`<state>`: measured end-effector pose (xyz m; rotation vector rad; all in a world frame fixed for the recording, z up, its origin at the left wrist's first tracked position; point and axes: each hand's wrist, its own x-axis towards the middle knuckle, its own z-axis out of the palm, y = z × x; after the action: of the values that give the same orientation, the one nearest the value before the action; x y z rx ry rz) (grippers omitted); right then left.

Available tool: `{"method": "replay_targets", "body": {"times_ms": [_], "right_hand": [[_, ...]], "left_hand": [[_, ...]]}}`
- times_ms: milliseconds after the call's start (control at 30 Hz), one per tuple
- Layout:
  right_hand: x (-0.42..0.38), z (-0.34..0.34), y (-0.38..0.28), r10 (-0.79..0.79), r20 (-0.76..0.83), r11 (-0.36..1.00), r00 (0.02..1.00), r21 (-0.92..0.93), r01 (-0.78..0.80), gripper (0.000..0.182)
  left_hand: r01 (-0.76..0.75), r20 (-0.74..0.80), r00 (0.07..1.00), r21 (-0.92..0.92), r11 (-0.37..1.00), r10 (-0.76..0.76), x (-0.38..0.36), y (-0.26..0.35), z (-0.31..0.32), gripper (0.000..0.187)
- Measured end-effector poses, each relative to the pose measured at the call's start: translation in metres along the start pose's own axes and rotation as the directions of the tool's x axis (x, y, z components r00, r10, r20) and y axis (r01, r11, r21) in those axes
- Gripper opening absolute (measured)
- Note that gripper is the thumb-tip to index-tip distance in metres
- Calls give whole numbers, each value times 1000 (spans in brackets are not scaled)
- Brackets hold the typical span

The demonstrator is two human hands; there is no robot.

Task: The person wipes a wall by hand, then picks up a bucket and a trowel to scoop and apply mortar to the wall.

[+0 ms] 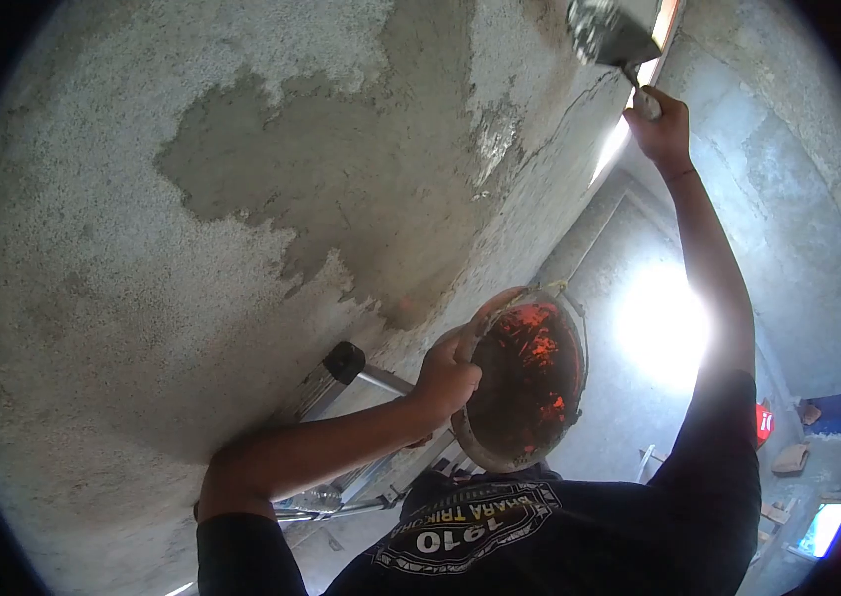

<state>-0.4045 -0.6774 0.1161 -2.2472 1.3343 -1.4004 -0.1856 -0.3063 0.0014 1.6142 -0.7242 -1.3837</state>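
Note:
My right hand (661, 131) is raised at the upper right, fingers wrapped around the handle of a trowel (631, 45). Wet grey mortar (594, 30) clings to the blade, which is close to the top of the wall. Lower down, my left hand (448, 379) grips the rim of a bucket (520, 462) in front of my chest. The bucket is tilted, its inside coated with mortar and showing orange patches. A dark, smooth patch of damp plaster (341, 169) spreads over the rough grey wall (93, 248) on the left.
A metal ladder (381, 380) with a black end cap stands against the wall below my left arm. Bright light comes from the room's far side. At the right are a red item (763, 424) and a blue surface (838, 412). A crack runs along the upper wall.

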Motion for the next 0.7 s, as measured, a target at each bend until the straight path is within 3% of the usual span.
{"method": "replay_targets", "body": {"times_ms": [67,100,167,200,233,333,367,400,433,467,500,533,600,667,700], "right_hand": [[-2,1,18,-449,30,880,893,-160,448,38],[-6,-3,7,-317,244,937,917,-69,342,32],[-12,-1,-8,-272,358,932,893,-131,337,25],[-17,0,-27,-227,386,932,894,-179,314,24],[-16,5,-30,-234,343,932,910,-187,310,22],[6,3,-37,-190,319,940,928,-213,266,21],[11,-3,-39,-182,311,931,933,-250,265,22],[14,-5,-32,-177,314,931,933,-254,263,22],[19,-9,-20,-138,383,957,913,-187,223,21],[22,-13,-10,-107,452,976,885,-122,180,21],[17,-11,-1,-129,372,991,919,30,127,20],[13,-9,4,-135,378,990,916,24,136,20],[7,-4,12,24,316,979,948,186,-87,22],[-5,11,16,-244,242,955,939,227,190,25],[-17,28,20,-266,172,958,948,154,241,25]], "left_hand": [[-14,-2,1000,4,1000,14,-1,5,0,28],[-14,-9,1000,10,1000,14,-2,6,1,29],[-19,-14,1000,8,1000,19,-2,8,1,30],[-20,1,1000,25,999,20,-2,10,0,46],[-21,17,1000,44,999,21,-3,10,0,62],[-1,20,1000,33,999,0,0,9,-2,64],[0,23,1000,34,999,0,0,8,-2,64],[-8,-2,1000,12,1000,8,-3,11,0,46],[-18,-26,1000,-14,1000,17,-5,12,2,29],[-17,-23,1000,-24,1000,16,-4,12,2,29],[12,-7,1000,15,1000,-12,-2,12,0,41],[38,7,999,52,998,-38,-1,10,-1,53],[17,-14,1000,68,998,-16,3,1,-1,48],[-32,-30,999,128,991,36,9,-9,-2,50],[-37,-30,999,127,991,41,7,-4,-2,50]]}}
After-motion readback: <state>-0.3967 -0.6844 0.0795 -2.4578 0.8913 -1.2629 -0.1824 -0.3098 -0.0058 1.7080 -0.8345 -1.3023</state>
